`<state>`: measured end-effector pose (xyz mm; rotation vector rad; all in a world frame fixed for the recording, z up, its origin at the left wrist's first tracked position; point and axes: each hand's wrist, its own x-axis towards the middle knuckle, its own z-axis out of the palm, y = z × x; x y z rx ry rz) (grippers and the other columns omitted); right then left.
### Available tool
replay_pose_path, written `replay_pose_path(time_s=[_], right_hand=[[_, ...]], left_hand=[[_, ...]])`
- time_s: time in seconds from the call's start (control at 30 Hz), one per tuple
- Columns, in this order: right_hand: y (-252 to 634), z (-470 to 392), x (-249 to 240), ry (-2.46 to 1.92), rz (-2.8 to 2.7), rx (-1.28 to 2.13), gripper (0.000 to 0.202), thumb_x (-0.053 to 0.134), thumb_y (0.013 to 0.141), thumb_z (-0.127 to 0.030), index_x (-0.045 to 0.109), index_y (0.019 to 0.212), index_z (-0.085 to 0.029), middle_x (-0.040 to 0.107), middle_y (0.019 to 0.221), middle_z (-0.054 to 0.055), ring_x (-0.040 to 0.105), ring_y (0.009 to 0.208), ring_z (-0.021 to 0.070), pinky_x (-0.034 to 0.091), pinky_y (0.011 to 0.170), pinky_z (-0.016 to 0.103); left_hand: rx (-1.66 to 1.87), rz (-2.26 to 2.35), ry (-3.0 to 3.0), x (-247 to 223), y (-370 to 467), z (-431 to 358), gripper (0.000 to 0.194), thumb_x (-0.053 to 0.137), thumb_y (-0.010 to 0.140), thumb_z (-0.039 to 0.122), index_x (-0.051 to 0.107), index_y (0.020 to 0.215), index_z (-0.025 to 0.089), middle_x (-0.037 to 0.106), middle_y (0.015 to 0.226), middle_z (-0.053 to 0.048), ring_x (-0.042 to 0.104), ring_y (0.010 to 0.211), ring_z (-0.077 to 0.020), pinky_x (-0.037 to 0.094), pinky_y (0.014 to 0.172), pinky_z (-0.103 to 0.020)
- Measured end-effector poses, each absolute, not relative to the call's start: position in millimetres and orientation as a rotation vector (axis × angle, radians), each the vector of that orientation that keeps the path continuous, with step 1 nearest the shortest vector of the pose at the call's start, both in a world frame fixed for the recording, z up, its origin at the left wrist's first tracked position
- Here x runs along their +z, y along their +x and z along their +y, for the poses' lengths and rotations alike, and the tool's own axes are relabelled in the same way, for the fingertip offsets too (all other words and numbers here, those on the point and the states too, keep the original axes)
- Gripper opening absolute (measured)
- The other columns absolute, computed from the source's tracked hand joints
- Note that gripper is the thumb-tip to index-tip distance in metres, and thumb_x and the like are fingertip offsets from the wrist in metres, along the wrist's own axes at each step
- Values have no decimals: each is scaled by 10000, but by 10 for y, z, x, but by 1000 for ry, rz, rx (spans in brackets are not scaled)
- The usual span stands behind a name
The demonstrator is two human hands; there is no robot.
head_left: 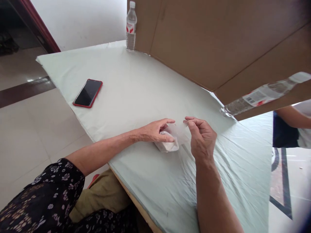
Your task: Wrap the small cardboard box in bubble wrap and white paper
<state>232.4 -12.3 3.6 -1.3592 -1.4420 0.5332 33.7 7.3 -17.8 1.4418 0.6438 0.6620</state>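
Note:
A small white package [170, 146] in thin, see-through plastic lies on the cloth-covered table, close to the near edge. My left hand [150, 131] is around it, thumb across its top and the other fingers on its far side, the index finger stretched out. Thin clear plastic film [179, 132] rises from the package towards the right. Thumb and fingers of my right hand [202, 136] pinch at the film's edge, slightly above the table. What lies inside the wrapping is hard to make out.
A phone in a red case [87, 93] lies at the left on the pale green tablecloth [136, 87]. Brown cardboard panels [184, 35] stand along the far side, with a water bottle [131, 29] and another bottle [262, 94] against them. Part of another person [293, 118] shows at right.

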Motion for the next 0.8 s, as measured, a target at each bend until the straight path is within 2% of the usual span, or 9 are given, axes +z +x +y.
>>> replay_pose_path(time_s=[0.13,0.27,0.37,0.47,0.57,0.67,0.73,0.8], right_hand=[[2384,-71,-8,-1324,-1235,663,166,638,848,-364,669,823,-203,742,1035,75,684,956,216,506,903,422],[2438,-14,-54,-1376,-1090,714,172,640,806,-365,643,761,-200,739,944,68,688,911,209,521,849,405],[2513,11,-91,-1389,-1048,767,203,661,789,-399,632,769,-199,735,937,70,690,916,209,529,810,377],[2626,4,-95,-1405,-1145,954,380,656,795,-542,646,1003,-223,740,975,74,699,873,218,543,748,373],[2698,-26,-70,-1394,-1269,1264,718,606,773,-707,518,1317,-248,739,928,64,707,771,238,565,675,403],[2641,-51,-60,-1459,-1325,1362,824,761,696,-596,483,1367,-207,722,833,35,695,721,227,574,659,392],[2556,-51,-73,-1458,-1343,1260,751,810,674,-478,533,1312,-195,699,763,1,657,662,188,562,648,364],[2486,-35,-99,-1401,-1307,1078,638,792,689,-424,573,1247,-206,665,700,-34,600,594,150,536,614,334]], left_hand=[[658,628,1325,-163,329,75,754,767,775,409,404,1385,158,625,1045,-81,622,860,-166,473,764,-308],[716,636,1275,-99,297,62,392,722,811,403,523,1045,161,602,925,-30,578,768,-113,448,686,-242],[584,657,1306,-43,271,49,262,657,858,391,570,888,145,604,838,-18,560,706,-101,436,633,-222],[499,757,1245,-22,266,56,192,604,875,309,643,879,121,631,809,-25,553,648,-90,426,589,-211],[608,869,1148,-52,279,91,142,590,840,206,689,849,105,643,774,-24,549,646,-84,426,590,-201],[688,880,1052,-92,291,128,139,584,816,162,700,865,102,649,756,-29,555,643,-93,441,602,-218],[718,833,1001,-99,292,138,157,585,807,137,697,913,109,657,783,-29,570,656,-94,461,637,-231],[731,784,1000,-89,288,136,173,596,799,119,694,942,120,664,816,-26,580,678,-90,469,677,-237]])
